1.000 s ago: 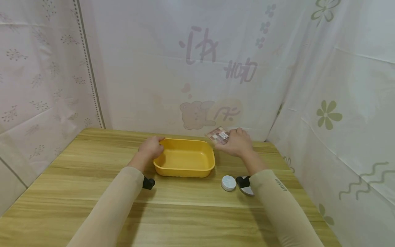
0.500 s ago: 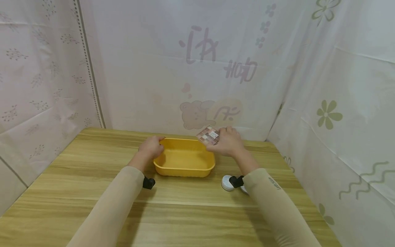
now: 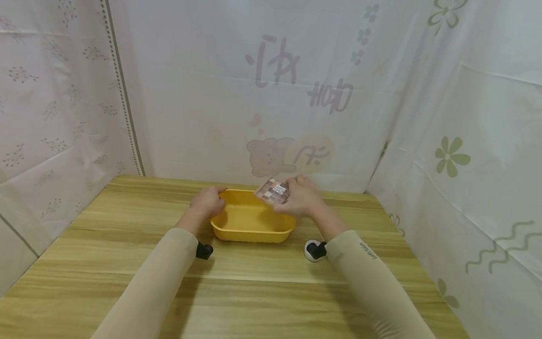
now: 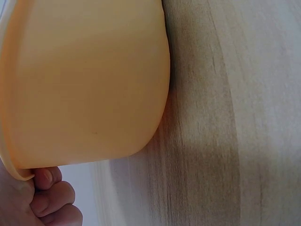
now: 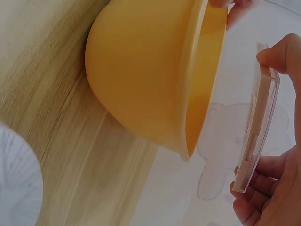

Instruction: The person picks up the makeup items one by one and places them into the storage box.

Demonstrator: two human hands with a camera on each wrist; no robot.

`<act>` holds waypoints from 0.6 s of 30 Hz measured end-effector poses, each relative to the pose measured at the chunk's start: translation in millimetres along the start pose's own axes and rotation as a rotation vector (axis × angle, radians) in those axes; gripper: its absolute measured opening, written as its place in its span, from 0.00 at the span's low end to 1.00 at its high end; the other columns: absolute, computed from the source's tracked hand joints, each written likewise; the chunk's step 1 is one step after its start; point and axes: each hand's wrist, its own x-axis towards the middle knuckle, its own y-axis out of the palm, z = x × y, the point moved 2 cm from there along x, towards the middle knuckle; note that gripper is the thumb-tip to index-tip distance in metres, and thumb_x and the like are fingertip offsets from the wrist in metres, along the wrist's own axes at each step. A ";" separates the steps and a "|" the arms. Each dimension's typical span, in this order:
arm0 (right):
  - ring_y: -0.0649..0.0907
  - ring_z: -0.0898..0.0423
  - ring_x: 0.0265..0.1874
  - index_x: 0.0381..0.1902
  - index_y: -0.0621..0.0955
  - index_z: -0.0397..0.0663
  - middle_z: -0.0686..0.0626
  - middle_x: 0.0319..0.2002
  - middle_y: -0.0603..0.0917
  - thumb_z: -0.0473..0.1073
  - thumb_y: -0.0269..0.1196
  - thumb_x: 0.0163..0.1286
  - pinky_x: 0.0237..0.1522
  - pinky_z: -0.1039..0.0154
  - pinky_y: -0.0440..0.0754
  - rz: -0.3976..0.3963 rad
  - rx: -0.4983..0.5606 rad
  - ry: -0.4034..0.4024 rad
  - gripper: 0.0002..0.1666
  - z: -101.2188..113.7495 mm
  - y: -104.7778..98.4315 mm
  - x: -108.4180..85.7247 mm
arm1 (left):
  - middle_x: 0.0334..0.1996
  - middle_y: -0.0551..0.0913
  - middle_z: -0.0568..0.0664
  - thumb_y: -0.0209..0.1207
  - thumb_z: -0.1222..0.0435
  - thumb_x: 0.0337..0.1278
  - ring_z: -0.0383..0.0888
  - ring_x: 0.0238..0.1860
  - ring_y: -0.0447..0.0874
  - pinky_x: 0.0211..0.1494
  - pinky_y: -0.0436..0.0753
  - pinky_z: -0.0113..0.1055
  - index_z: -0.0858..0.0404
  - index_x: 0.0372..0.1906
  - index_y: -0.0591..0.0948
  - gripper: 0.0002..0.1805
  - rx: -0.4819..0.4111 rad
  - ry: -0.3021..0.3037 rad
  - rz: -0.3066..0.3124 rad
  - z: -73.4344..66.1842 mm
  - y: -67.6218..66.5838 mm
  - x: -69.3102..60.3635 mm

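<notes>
Illegible palette (image 3: 268, 193) lettering (image 3: 279, 189) plus round white item (image 5: 18, 181) partly outside the right wrist view.

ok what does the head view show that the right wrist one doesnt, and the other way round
Only the head view: the checked face of the flat case, the floor inside the yellow tub, the left sleeve and the right sleeve.

Only the right wrist view: the case's narrow side, with a small recess in it.

Both: the case held in the right hand, the left hand at the tub's rim, a white round item, the wooden table and the bear print on the cloth.
</notes>
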 end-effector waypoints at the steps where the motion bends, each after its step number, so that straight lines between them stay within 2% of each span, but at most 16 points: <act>1: 0.74 0.41 0.63 0.71 0.76 0.38 0.40 0.61 0.78 0.69 0.69 0.51 0.74 0.43 0.71 0.004 0.003 -0.007 0.57 1.7 0.5 0.0 | 0.78 0.77 0.62 0.49 0.62 0.75 0.53 0.34 0.73 0.30 0.68 0.40 0.50 0.83 0.73 0.34 0.002 0.004 -0.003 0.3 0.4 0.3; 2: 0.74 0.41 0.63 0.70 0.77 0.38 0.40 0.61 0.78 0.69 0.69 0.51 0.74 0.43 0.71 0.006 0.003 -0.015 0.57 3.1 1.1 0.3 | 0.78 0.76 0.63 0.49 0.64 0.74 0.55 0.36 0.75 0.31 0.70 0.41 0.52 0.83 0.73 0.34 0.011 -0.018 0.007 -10.2 -6.7 -10.1; 7: 0.75 0.43 0.62 0.71 0.77 0.38 0.41 0.62 0.78 0.70 0.70 0.50 0.73 0.44 0.73 0.023 -0.003 -0.051 0.58 7.1 7.1 2.8 | 0.78 0.76 0.63 0.49 0.63 0.76 0.56 0.42 0.78 0.32 0.70 0.41 0.53 0.84 0.72 0.34 0.036 -0.007 -0.008 -11.5 -6.4 -12.4; 12: 0.76 0.44 0.62 0.74 0.76 0.39 0.41 0.64 0.79 0.72 0.70 0.51 0.74 0.45 0.73 0.048 -0.030 -0.087 0.61 9.4 14.7 6.7 | 0.78 0.77 0.61 0.50 0.62 0.76 0.57 0.51 0.80 0.39 0.75 0.44 0.52 0.83 0.73 0.33 0.041 -0.005 -0.026 -12.7 -6.1 -15.4; 18: 0.74 0.44 0.64 0.78 0.75 0.43 0.42 0.66 0.78 0.70 0.72 0.53 0.74 0.45 0.73 0.084 -0.027 -0.116 0.60 14.0 22.6 9.3 | 0.77 0.78 0.61 0.50 0.62 0.76 0.58 0.55 0.81 0.48 0.81 0.50 0.53 0.83 0.74 0.33 0.043 -0.001 -0.036 -13.4 -5.4 -16.9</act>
